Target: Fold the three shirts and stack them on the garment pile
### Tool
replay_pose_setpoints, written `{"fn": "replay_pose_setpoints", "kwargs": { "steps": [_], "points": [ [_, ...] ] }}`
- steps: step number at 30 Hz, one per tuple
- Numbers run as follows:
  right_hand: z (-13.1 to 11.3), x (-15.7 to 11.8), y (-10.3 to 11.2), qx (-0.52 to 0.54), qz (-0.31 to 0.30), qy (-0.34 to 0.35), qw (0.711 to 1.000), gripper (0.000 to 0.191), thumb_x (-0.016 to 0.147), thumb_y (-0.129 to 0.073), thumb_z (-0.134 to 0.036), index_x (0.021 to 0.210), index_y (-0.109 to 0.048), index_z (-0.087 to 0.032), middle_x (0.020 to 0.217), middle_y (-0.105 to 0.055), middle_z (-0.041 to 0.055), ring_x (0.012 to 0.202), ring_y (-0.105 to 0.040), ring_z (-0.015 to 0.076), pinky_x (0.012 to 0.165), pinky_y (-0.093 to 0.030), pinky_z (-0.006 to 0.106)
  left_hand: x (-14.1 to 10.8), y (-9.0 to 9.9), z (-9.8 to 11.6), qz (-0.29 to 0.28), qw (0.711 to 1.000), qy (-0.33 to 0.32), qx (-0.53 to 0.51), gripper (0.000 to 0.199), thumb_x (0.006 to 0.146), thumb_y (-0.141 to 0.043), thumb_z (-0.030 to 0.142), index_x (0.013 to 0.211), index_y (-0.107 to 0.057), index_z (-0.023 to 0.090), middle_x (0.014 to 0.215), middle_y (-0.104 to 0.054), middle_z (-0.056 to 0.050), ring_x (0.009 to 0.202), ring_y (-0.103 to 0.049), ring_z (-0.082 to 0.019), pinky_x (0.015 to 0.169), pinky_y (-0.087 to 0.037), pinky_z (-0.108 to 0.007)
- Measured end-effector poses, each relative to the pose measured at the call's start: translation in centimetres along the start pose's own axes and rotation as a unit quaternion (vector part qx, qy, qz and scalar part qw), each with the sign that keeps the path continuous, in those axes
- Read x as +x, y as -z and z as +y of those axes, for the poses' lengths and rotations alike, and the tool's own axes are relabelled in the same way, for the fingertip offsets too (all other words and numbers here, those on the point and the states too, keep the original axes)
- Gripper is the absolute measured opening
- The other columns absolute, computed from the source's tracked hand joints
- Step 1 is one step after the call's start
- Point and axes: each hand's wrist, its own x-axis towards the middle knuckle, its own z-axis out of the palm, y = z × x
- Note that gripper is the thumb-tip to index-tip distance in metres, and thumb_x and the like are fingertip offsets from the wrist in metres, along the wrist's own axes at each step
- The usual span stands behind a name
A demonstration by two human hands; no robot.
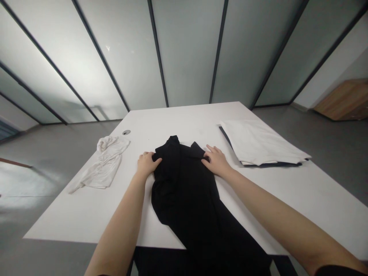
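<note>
The black garment [195, 191] lies between the fingers of both hands, its bunched far end level with them and its body running back toward the wearer on the table [184, 122]. It looks light, soft and limp, likely to crease rather than slip or break; its side edges near the far end seem the best hold. The left hand [148, 163] has its thumb on the cloth, apart from fingers curled at the edge; the right hand [216, 161] has thumb and fingers partly spread at the opposite edge. Whether either pinches cloth, I cannot tell. Beyond the left fingers lies a rumpled white cloth [106, 165]; beyond the right, a flat white cloth [258, 142] over a dark one [270, 165]. Black folds blur together, and the near end merges with darkness below.
</note>
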Motion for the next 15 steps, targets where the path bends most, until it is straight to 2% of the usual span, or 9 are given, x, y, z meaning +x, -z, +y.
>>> {"fn": "replay_pose_setpoints", "kwargs": {
  "steps": [2, 4, 6, 9, 11, 12, 13, 15],
  "points": [
    [-0.2, 0.0, 0.3, 0.059, 0.015, 0.027, 0.998, 0.009, 0.088, -0.066, -0.033, 0.09, -0.068, -0.024, 0.158, -0.06, 0.0125, 0.149, -0.046, 0.0405, 0.118, -0.039, 0.063, -0.1, 0.0, 0.5, -0.02, 0.996, -0.019, -0.085, 0.011, 0.081, -0.074, 0.032, 0.089, -0.071, 0.025, 0.099, -0.075, -0.012, 0.111, -0.068, -0.037, 0.102, -0.051, -0.047],
    [-0.4, -0.1, 0.9, 0.159, 0.04, 0.033, 0.986, 0.008, 0.086, -0.059, -0.031, 0.08, -0.058, -0.025, 0.141, -0.071, 0.0119, 0.135, -0.058, 0.0341, 0.112, -0.046, 0.054, 0.0, 0.0, 1.1, -0.023, 0.975, 0.001, -0.221, 0.004, 0.081, -0.066, 0.027, 0.084, -0.066, 0.025, 0.084, -0.07, -0.005, 0.095, -0.069, -0.029, 0.089, -0.055, -0.04],
    [-0.6, -0.2, 1.5, 0.244, 0.067, -0.003, 0.967, 0.015, 0.086, -0.054, -0.034, 0.075, -0.047, -0.027, 0.115, -0.077, 0.0095, 0.109, -0.067, 0.0285, 0.096, -0.054, 0.043, 0.2, 0.1, 1.7, -0.026, 0.922, 0.049, -0.384, 0.006, 0.079, -0.061, 0.025, 0.084, -0.063, 0.024, 0.078, -0.067, -0.002, 0.083, -0.067, -0.024, 0.075, -0.055, -0.034],
    [-0.5, -0.1, 2.2, 0.271, 0.126, -0.066, 0.952, 0.027, 0.086, -0.054, -0.038, 0.073, -0.032, -0.029, 0.087, -0.069, 0.004, 0.081, -0.06, 0.0222, 0.074, -0.049, 0.034, 0.8, 0.3, 1.8, 0.011, 0.807, 0.11, -0.581, 0.01, 0.075, -0.061, 0.024, 0.085, -0.061, 0.023, 0.08, -0.069, -0.001, 0.08, -0.069, -0.02, 0.071, -0.057, -0.029],
    [-0.3, 0.0, 2.4, 0.25, 0.168, -0.085, 0.95, 0.028, 0.086, -0.053, -0.037, 0.075, -0.029, -0.03, 0.081, -0.062, 0.0016, 0.078, -0.055, 0.0211, 0.071, -0.045, 0.032, 1.5, 0.6, 1.1, 0.07, 0.755, 0.141, -0.636, 0.01, 0.074, -0.062, 0.024, 0.084, -0.06, 0.023, 0.082, -0.071, -0.003, 0.086, -0.072, -0.022, 0.077, -0.061, -0.03],
    [-0.2, 0.1, 2.4, 0.241, 0.187, -0.092, 0.948, 0.026, 0.086, -0.052, -0.036, 0.076, -0.029, -0.03, 0.08, -0.059, 0.0009, 0.078, -0.054, 0.0212, 0.071, -0.044, 0.032, 1.8, 0.8, 0.6, 0.094, 0.741, 0.16, -0.645, 0.008, 0.076, -0.062, 0.025, 0.083, -0.059, 0.023, 0.081, -0.071, -0.004, 0.089, -0.072, -0.023, 0.08, -0.062, -0.032],
    [0.0, 0.2, 2.5, 0.235, 0.201, -0.098, 0.946, 0.024, 0.086, -0.051, -0.034, 0.078, -0.028, -0.03, 0.08, -0.057, 0.0003, 0.078, -0.053, 0.0214, 0.072, -0.044, 0.033, 2.1, 1.0, 0.0, 0.108, 0.735, 0.181, -0.645, 0.006, 0.078, -0.061, 0.028, 0.081, -0.058, 0.023, 0.08, -0.071, -0.005, 0.089, -0.073, -0.024, 0.081, -0.063, -0.033],
    [0.1, 0.3, 2.7, 0.235, 0.225, -0.107, 0.94, 0.022, 0.084, -0.05, -0.032, 0.08, -0.029, -0.03, 0.08, -0.053, -0.0005, 0.078, -0.051, 0.0216, 0.073, -0.044, 0.034, 2.6, 1.4, -1.3, 0.116, 0.739, 0.215, -0.628, 0.016, 0.085, -0.057, 0.039, 0.078, -0.056, 0.025, 0.077, -0.069, -0.006, 0.087, -0.072, -0.025, 0.079, -0.063, -0.035]
  ]
}}
